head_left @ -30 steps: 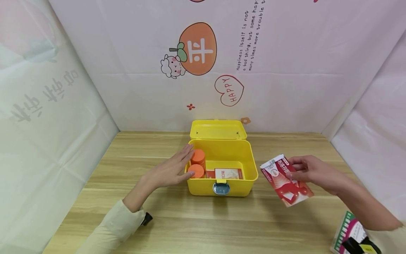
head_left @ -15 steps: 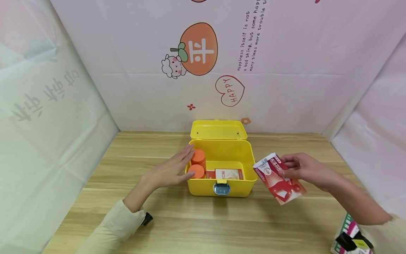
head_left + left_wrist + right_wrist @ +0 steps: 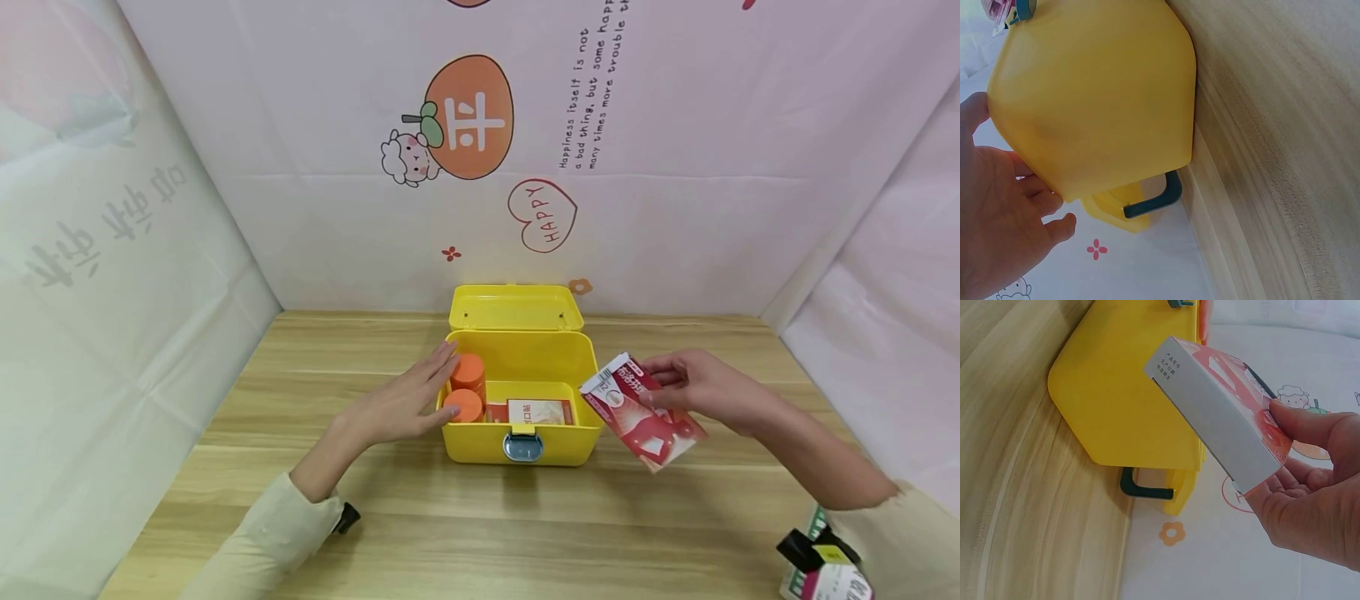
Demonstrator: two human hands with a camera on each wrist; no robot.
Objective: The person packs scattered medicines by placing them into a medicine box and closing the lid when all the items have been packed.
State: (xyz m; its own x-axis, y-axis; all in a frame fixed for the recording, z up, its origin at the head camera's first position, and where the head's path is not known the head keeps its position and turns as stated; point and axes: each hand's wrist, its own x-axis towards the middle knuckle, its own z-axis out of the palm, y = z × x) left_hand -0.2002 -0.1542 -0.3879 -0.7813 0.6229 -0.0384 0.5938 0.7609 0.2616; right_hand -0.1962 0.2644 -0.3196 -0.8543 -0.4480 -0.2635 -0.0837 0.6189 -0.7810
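Observation:
A yellow plastic box (image 3: 480,446) stands on the wooden table with its lid (image 3: 516,307) open at the back. My left hand (image 3: 401,400) rests along its left rim, fingers mostly extended. Inside, at the left, are two bottles with orange caps (image 3: 463,406). Beside them lies a red-and-white carton (image 3: 540,412). My right hand (image 3: 697,387) pinches a red medicine box (image 3: 637,417) between thumb and fingers, tilted at the yellow box's right edge. The white side of this medicine box (image 3: 1216,419) faces the right wrist camera.
A green, white and magenta carton (image 3: 836,583) lies at the table's lower right, partly hidden by my right sleeve and a wrist strap. A printed white cloth (image 3: 337,242) rises behind the table. The yellow box has a metal-coloured latch (image 3: 522,447) in front.
My right hand has moved left and slightly away from me, bringing the medicine box to the yellow box's right rim. The left hand has stayed in place.

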